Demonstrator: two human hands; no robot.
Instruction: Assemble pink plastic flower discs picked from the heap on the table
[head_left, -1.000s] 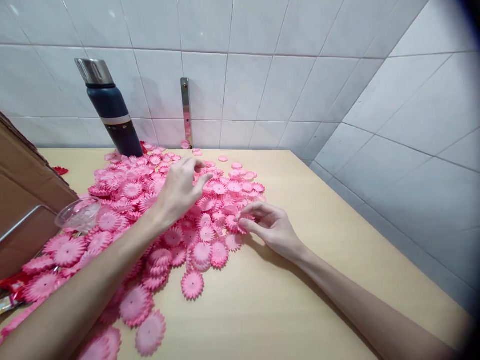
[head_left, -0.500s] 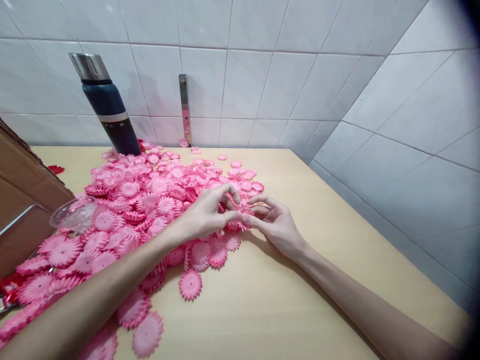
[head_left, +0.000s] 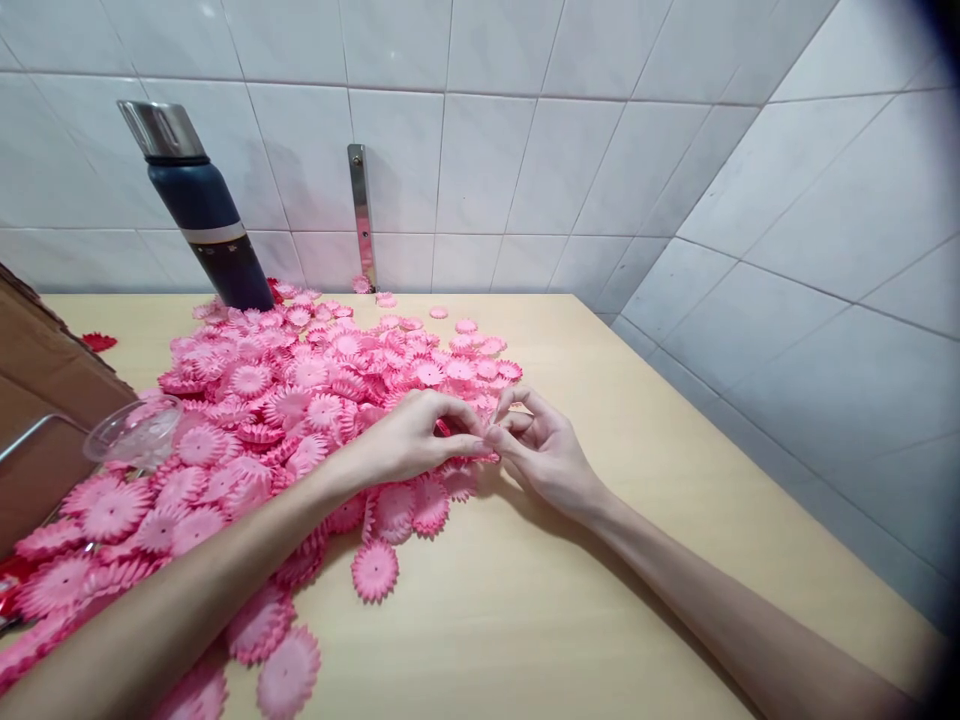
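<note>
Over the right edge of a heap of pink scalloped petal discs (head_left: 307,372), my two hands meet at the fingertips. My left hand (head_left: 427,435) is closed in a pinch, thumb and fingers pressed together. My right hand (head_left: 551,455) pinches at the same spot from the right. Between them is a pink petal disc (head_left: 493,458), mostly covered by the fingers, with only a bit of its edge showing. One loose petal disc (head_left: 375,571) lies flat on the table in front of the heap.
A dark blue bottle (head_left: 212,230) with a steel cap stands behind the heap. At the left are a cardboard box (head_left: 52,370) and a clear plastic cup or lid (head_left: 135,432). A metal strip (head_left: 361,205) is fixed to the tiled wall behind the wooden table (head_left: 600,620).
My fingers have drawn closer together around the petal disc, which showed more before. My right fingers have curled in. The view has shifted slightly.
</note>
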